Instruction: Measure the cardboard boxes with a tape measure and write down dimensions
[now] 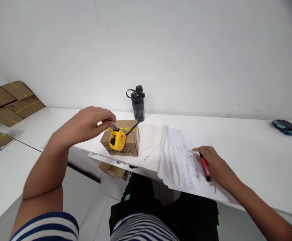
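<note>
My left hand (95,122) is closed, with thumb and fingers pinching a grey part at the top of a yellow tape measure (118,140). The tape measure is at the front of a small cardboard box (134,147); whether it rests on the box I cannot tell. Its black strap (133,128) stretches up to the right. Over a stack of handwritten papers (182,160), my right hand (210,162) holds a red and black pen (205,167). The index finger points left over the sheets, and the pen slants back toward my wrist.
Behind the box stands a black water bottle (138,103) near the wall. A dark object with a strap (284,126) lies at the far right of the white desk (251,150). Cardboard boxes (12,103) are stacked at left, and smaller ones (114,170) sit below the desk edge.
</note>
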Motion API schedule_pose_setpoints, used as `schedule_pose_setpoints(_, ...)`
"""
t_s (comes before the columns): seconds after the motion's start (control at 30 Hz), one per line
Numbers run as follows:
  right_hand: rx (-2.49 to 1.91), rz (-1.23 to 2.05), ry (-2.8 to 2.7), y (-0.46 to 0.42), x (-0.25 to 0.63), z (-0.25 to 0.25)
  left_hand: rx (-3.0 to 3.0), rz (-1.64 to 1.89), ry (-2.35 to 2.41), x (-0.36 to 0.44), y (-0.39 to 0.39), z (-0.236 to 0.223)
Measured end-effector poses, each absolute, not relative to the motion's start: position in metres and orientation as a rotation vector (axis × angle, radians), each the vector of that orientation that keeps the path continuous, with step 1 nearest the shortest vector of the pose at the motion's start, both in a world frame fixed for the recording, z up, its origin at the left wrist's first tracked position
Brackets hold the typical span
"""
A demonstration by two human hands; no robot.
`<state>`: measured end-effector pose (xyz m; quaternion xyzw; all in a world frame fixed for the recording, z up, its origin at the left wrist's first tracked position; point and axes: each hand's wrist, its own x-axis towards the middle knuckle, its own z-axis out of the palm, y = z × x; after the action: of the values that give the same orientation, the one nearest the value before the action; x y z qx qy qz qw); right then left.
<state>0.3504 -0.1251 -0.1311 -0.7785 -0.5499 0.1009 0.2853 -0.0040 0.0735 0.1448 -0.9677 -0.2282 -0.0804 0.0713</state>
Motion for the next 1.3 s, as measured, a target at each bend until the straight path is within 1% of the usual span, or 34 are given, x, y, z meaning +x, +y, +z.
schedule_pose_setpoints(0.07,-2.288,0.005,-1.444,-0.116,0.347,-0.129,-2.915,-0.172,-0.65,0.007,0.072,0.152)
schedule_pose_setpoints(0.13,-2.411,-0.024,-1.346,-0.107,0.343,-0.121,-2.942,-0.126,-0.643,0.016,0.071,0.156)
schedule_pose_setpoints(0.2,-2.408,0.025,-1.166,-0.101,0.338,-0.103,-2.969,-0.078,-0.65,0.024,0.07,0.159)
schedule_pose_setpoints(0.3,-2.14,0.105,-1.051,-0.099,0.318,-0.068,-2.992,-0.019,-0.647,0.036,0.065,0.162)
schedule_pose_setpoints(0.4,-1.717,0.446,-1.331,-0.094,0.275,-0.044,-3.009,-0.045,-0.627,0.048,0.058,0.164)
schedule_pose_setpoints(0.47,-1.486,0.558,-1.485,-0.082,0.243,-0.04,-3.043,-0.146,-0.62,0.054,0.052,0.164)
schedule_pose_setpoints(0.53,-1.29,0.592,-1.515,-0.064,0.217,-0.042,-3.11,-0.335,-0.636,0.057,0.049,0.163)
schedule_pose_setpoints(0.63,-1.093,0.485,-1.42,-0.036,0.201,-0.042,-3.218,-0.737,-0.733,0.053,0.054,0.161)
schedule_pose_setpoints(0.77,-1.017,0.321,-1.264,-0.012,0.213,-0.015,-3.269,-1.26,-0.98,0.036,0.078,0.154)
schedule_pose_setpoints(0.9,-1.031,0.209,-1.215,0.005,0.228,0.018,-3.362,-1.538,-1.346,0.023,0.105,0.139)
schedule_pose_setpoints(0.97,-1.064,0.049,-1.273,0.01,0.231,0.026,-3.37,-1.59,-1.553,0.018,0.113,0.128)
schedule_pose_setpoints(1.0,-1.08,-0.046,-1.326,0.012,0.232,0.029,-3.387,-1.556,-1.646,0.016,0.116,0.122)
schedule_pose_setpoints(1.1,-1.088,-0.275,-1.536,0.01,0.238,0.031,-3.501,-1.311,-1.851,0.004,0.128,0.1)
schedule_pose_setpoints(1.17,-1.077,-0.315,-1.629,0.007,0.247,0.031,-3.537,-1.269,-1.917,-0.009,0.141,0.083)
schedule_pose_setpoints(1.3,-1.032,-0.254,-1.53,-0.001,0.277,0.033,-3.403,-1.535,-2.043,-0.039,0.173,0.055)
